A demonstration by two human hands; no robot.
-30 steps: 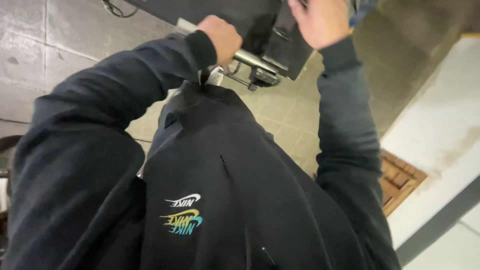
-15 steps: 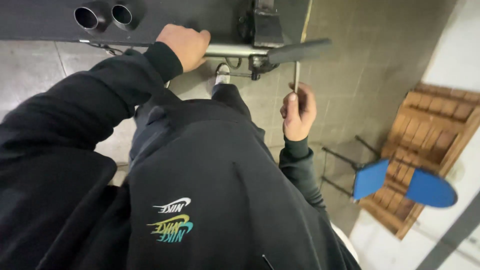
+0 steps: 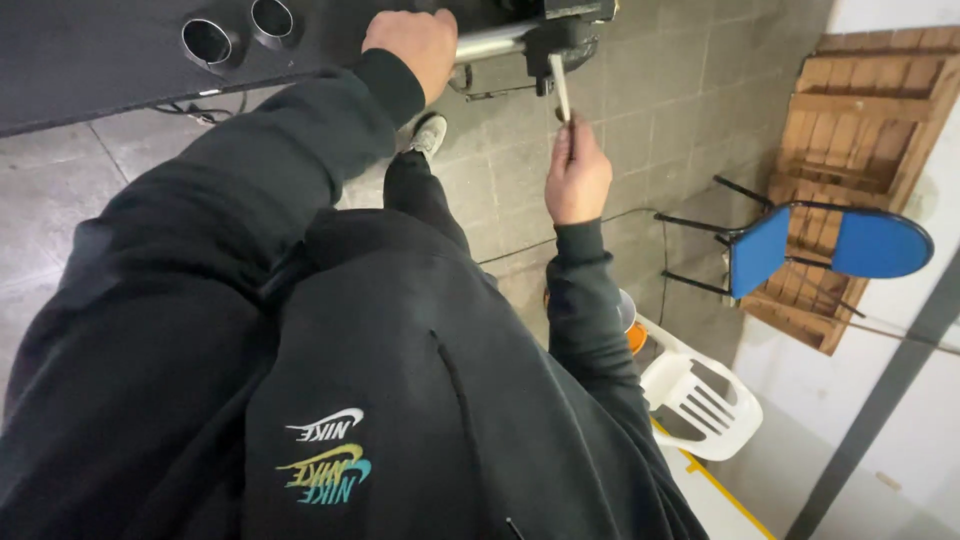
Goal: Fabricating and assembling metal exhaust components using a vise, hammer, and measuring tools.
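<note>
Left hand (image 3: pixel 410 45): grip closed around the metal bar (image 3: pixel 490 43). Right hand (image 3: pixel 575 175): grip pinching a thin flat strip (image 3: pixel 561 88), since half a second ago raised until its tip sits just below, possibly touching, the black clamp (image 3: pixel 565 30).

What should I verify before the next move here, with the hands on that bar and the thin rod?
1. Left hand wrapped around the metal bar: ok.
2. Right hand pinching the thin rod: ok.
3. Rod upright, upper end at the black clamp block: ok; whether it is seated, cannot tell.
4. Shoe flat on the tiled floor: ok.
5. Cable lying on the floor under the dark panel: not ok, possible trip risk.
6. White plastic chair close beside the right arm: cannot tell clearance.
</note>
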